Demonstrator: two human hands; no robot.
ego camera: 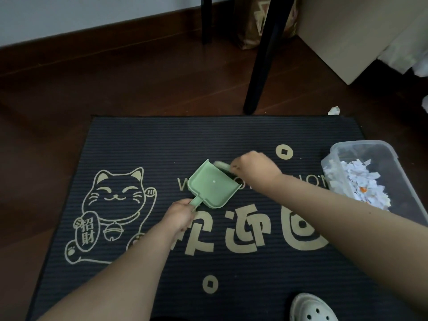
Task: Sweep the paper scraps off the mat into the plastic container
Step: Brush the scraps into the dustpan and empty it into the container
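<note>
A dark ribbed mat [162,144] with a gold cat print lies on the wooden floor. My left hand [179,215] grips the handle of a small green dustpan [212,185] resting on the mat's middle. My right hand [253,169] holds a small green brush [221,166] at the pan's open mouth; its bristles are blurred. One tiny white scrap [213,181] lies in the pan. A clear plastic container [363,144] at the mat's right edge holds a heap of white paper scraps [356,181].
A black chair leg [259,72] stands just beyond the mat's far edge, with another leg [206,19] further back. A crumpled paper bit [334,110] lies on the floor at the far right. A beige cabinet [352,35] rises behind. A white clog [310,309] sits at the near edge.
</note>
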